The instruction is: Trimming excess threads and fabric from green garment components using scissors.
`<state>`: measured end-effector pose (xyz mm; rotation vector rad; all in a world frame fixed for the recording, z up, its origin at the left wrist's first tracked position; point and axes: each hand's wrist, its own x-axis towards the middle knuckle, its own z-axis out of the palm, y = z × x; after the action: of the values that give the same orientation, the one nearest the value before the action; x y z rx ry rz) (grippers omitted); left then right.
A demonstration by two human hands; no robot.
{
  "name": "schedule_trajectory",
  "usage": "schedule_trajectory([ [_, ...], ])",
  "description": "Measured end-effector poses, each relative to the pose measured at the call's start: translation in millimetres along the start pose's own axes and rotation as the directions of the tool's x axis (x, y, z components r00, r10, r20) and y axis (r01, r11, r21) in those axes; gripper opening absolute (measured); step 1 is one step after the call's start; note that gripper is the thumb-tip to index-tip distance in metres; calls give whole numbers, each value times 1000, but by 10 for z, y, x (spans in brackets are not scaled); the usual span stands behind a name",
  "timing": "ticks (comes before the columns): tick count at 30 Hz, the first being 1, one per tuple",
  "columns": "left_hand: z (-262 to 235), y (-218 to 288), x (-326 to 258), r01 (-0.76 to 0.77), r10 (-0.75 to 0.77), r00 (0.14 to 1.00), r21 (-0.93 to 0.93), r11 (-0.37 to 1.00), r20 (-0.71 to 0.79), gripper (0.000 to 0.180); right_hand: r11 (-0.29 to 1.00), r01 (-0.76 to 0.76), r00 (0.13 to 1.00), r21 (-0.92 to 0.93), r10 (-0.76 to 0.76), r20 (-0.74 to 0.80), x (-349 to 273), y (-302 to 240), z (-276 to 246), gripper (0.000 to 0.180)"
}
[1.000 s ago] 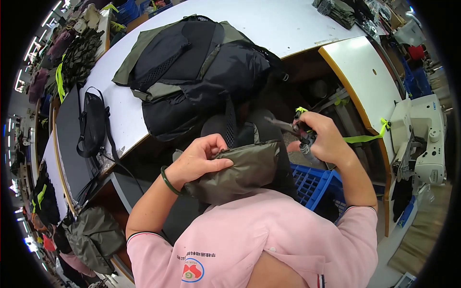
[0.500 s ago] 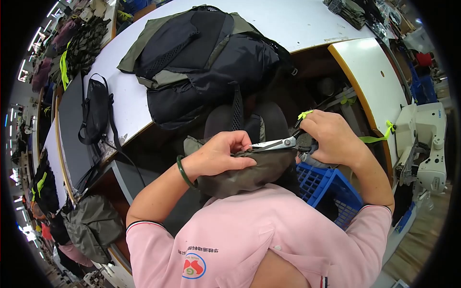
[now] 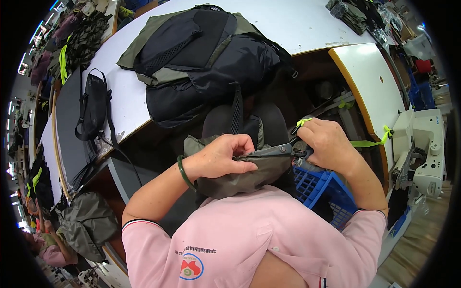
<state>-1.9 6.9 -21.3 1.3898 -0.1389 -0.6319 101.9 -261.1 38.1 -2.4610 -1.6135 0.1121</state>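
Note:
Olive-brown fabric (image 3: 249,180), part of a bag or similar sewn piece, lies bunched on my lap. My left hand (image 3: 228,156) pinches its upper edge between thumb and fingers. Around the handles of a pair of scissors (image 3: 284,149), my right hand (image 3: 329,146) is closed. The blades point left along the fabric's edge, with their tips by my left fingers, and look closed together. A neon-yellow ribbon (image 3: 302,123) is tied near the scissor handles. Beyond my hands, a black and olive backpack (image 3: 192,62) lies on the white table (image 3: 283,19), its mesh strap hanging toward my lap.
A blue plastic crate (image 3: 319,185) stands below my right hand. At the right is a white sewing machine (image 3: 429,149) beside a yellow-edged panel (image 3: 370,81). A small black pouch (image 3: 96,98) with straps lies at the left, above a grey-green fabric bundle (image 3: 91,223).
My right hand and the scissors have tilted slightly; the hand sits a little lower. The blades now look darker and narrower. My left hand keeps its pinch on the fabric.

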Motion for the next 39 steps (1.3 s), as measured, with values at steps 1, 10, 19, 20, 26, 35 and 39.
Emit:
schedule_trajectory([
  [1,-1,-2,-1,2,-2,1000,14,1000,4,21,1000,-2,1000,-12,2,-4,-7,1,3,33],
  [10,14,-22,-7,13,-13,1000,31,999,-1,21,998,-24,999,56,25,-20,-13,-17,-61,34],
  [19,25,-10,-18,-3,2,1000,55,998,14,21,998,14,999,-63,-16,-32,-65,33,80,39],
  [20,27,-13,-16,-17,16,1000,55,998,21,22,998,13,999,-63,-15,-31,-72,31,75,39],
  [26,51,-25,-61,-79,85,995,114,990,-49,23,935,-170,981,311,130,143,5,-11,-30,34],
  [35,144,-175,-118,-461,804,584,861,215,112,30,605,-177,983,776,69,170,-53,-222,154,28],
  [39,103,-178,-148,-508,817,537,854,115,209,30,656,-132,989,743,40,140,-196,-171,156,41],
])
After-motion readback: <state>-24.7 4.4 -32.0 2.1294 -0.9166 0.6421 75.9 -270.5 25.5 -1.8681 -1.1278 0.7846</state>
